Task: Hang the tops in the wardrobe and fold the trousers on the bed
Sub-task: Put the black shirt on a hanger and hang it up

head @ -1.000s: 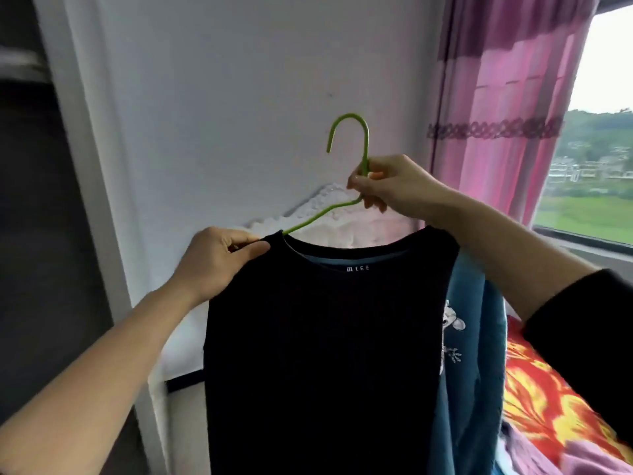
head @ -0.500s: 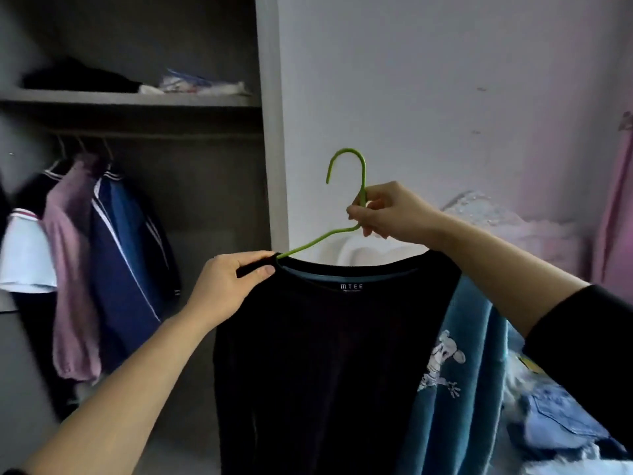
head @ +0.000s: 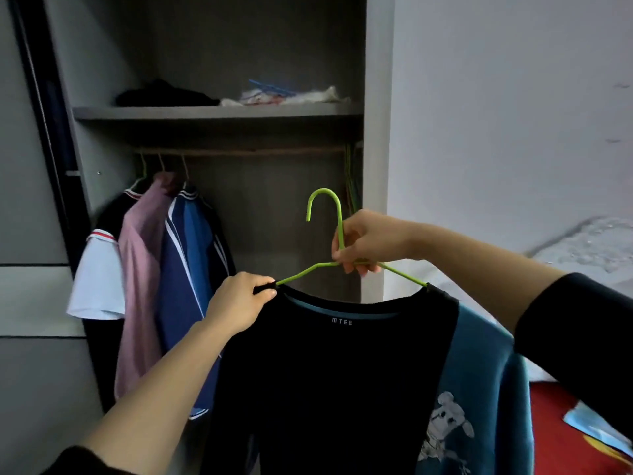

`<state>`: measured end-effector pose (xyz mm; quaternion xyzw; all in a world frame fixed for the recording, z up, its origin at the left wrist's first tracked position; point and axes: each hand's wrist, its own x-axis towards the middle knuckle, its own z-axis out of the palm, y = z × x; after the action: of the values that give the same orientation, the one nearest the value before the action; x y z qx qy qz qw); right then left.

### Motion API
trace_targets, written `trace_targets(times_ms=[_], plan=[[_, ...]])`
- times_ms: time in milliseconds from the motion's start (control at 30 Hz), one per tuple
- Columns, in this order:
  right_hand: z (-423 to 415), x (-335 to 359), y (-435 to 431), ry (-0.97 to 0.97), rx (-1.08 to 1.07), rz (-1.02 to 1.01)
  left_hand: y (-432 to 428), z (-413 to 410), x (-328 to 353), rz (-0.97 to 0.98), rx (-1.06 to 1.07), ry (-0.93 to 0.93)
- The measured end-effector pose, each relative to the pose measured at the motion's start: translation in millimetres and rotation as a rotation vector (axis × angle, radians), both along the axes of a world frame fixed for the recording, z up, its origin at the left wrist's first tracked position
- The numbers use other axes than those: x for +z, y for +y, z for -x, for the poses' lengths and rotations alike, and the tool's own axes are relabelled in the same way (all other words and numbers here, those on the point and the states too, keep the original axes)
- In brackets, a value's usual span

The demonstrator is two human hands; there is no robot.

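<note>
The open wardrobe point(head: 375, 97) fills the left and centre of the view; its top and floor are cut off. A pale wall point(head: 513, 114) stands to its right.

The black top point(head: 325, 389) hangs in mid-air in front of the wardrobe, below the rail point(head: 257, 151) and not on it. Its hem is cut off at the lower edge. A teal top point(head: 486, 371) with a pale cartoon print hangs directly behind it; the black top hides most of it, and its support cannot be determined.

Three garments hang at the left end of the rail: a white-sleeved shirt point(head: 97, 279), a mauve top point(head: 140, 269) and a blue jacket point(head: 191, 269). They overlap, and their lower parts are in shadow.

A red bed cover point(head: 555, 413) shows at lower right, partly behind a dark sleeve.

The shelf point(head: 215, 112) carries a dark bundle point(head: 164, 94) and a crumpled plastic bag point(head: 291, 96); the contents of neither are identifiable.

The green hanger point(head: 339, 221) carries the black top. Its hook is free.

The right hand point(head: 370, 240) is curled round the hanger neck. The left hand point(head: 239, 303) pinches the shoulder of the black top between thumb and fingers.
</note>
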<state>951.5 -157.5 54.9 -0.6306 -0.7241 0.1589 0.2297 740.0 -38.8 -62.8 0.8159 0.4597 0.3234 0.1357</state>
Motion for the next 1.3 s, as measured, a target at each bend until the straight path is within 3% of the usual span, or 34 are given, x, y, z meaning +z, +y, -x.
trace_targets(times_ms=[167, 467, 833, 1033, 1300], plan=[[12.5, 20.2, 91.6, -0.091, 0.036, 0.069, 82.8, -7.5, 15.2, 0.056, 0.0, 0.057], [42.6, 35.6, 237.6, -0.153, -0.03, 0.038, 208.4, 12.2, 52.3, -0.049, 0.143, 0.08], [71.7, 41.6, 410.8, 0.084, -0.156, -0.102, 381.6, 42.6, 119.7, -0.353, 0.127, 0.156], [85.0, 65.1, 502.6, 0.228, -0.222, -0.194, 477.3, 57.3, 164.0, -0.408, 0.135, 0.237], [111.4, 90.2, 598.8, 0.357, -0.252, -0.34, 557.4, 69.1, 192.8, -0.456, 0.243, 0.195]])
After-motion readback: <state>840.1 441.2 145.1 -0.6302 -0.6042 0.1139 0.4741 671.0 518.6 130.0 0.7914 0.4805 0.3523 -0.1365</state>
